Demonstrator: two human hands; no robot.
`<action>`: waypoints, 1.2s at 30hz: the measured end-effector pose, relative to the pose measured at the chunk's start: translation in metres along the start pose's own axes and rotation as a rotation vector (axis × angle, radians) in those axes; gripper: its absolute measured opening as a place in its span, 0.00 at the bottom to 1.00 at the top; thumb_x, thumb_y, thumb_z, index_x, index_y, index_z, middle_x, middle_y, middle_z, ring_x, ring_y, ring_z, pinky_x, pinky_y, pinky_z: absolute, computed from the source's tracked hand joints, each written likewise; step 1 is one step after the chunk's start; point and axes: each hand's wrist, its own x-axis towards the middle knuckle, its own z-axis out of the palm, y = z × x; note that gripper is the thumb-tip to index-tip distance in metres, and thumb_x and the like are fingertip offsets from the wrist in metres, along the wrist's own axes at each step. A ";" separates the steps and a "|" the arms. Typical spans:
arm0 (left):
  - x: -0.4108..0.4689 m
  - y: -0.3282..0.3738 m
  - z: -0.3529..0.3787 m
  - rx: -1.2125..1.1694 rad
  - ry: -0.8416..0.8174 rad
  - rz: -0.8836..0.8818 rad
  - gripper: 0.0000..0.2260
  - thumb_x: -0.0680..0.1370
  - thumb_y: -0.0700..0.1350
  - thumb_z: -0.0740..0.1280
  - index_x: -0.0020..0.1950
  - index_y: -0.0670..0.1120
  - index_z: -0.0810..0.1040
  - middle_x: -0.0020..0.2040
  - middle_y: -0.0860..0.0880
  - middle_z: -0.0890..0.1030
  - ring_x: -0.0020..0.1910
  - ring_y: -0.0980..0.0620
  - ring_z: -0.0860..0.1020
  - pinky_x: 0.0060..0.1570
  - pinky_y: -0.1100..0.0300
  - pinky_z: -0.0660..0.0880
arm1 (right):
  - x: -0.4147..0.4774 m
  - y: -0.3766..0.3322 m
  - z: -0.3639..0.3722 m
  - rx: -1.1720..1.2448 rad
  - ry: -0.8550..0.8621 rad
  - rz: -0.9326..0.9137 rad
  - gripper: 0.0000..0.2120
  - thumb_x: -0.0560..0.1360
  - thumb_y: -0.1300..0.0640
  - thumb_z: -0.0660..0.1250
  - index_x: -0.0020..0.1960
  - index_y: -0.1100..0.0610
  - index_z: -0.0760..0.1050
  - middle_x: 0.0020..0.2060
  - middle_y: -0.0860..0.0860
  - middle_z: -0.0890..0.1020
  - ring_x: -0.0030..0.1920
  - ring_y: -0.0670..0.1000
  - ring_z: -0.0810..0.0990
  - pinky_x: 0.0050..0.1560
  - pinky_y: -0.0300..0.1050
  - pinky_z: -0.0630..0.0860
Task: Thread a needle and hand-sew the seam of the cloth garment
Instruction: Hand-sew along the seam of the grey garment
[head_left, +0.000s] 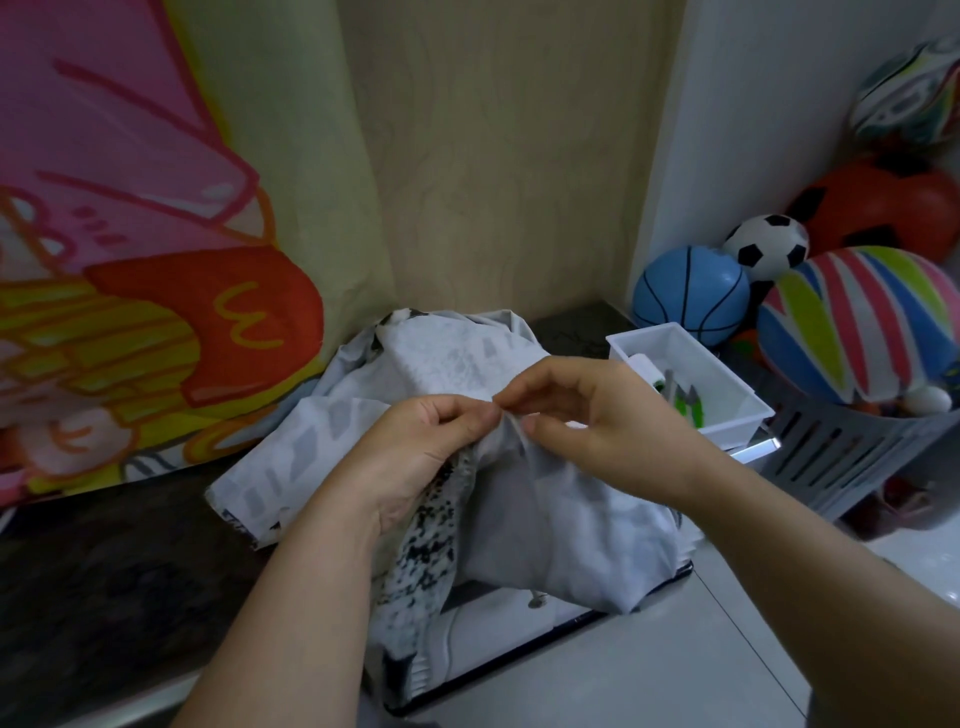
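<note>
pink cartoon sheet (130, 260) at left, left hand (426, 447) curled round a fold of the white and grey garment (561, 530) in the middle, right hand (587, 415) pinching that fold's top, white tray (717, 364), blue ball (691, 296) at right

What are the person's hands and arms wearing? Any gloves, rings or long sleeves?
No gloves. The left hand and the right hand are bare, and no rings show. The left forearm and the right forearm are bare too: no sleeves, watch or bracelet anywhere in view.
</note>
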 end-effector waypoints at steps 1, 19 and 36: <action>0.000 0.000 0.001 0.008 0.018 0.008 0.14 0.65 0.51 0.70 0.44 0.44 0.84 0.45 0.45 0.85 0.48 0.51 0.82 0.57 0.58 0.75 | 0.000 0.001 0.002 -0.030 0.003 -0.010 0.10 0.73 0.66 0.67 0.51 0.57 0.81 0.47 0.48 0.84 0.49 0.41 0.81 0.55 0.35 0.76; 0.006 -0.004 0.015 -0.116 0.006 -0.075 0.06 0.76 0.41 0.67 0.45 0.41 0.83 0.44 0.42 0.85 0.45 0.50 0.82 0.51 0.61 0.78 | 0.010 0.027 0.007 -0.248 0.109 -0.260 0.12 0.70 0.64 0.71 0.53 0.54 0.82 0.48 0.47 0.83 0.49 0.42 0.80 0.54 0.36 0.75; 0.009 -0.003 0.019 -0.112 0.058 -0.131 0.08 0.76 0.45 0.69 0.42 0.43 0.85 0.46 0.41 0.85 0.48 0.44 0.83 0.57 0.51 0.77 | 0.010 0.011 0.010 0.419 0.360 0.053 0.05 0.77 0.60 0.63 0.45 0.57 0.78 0.37 0.47 0.84 0.44 0.44 0.83 0.50 0.37 0.78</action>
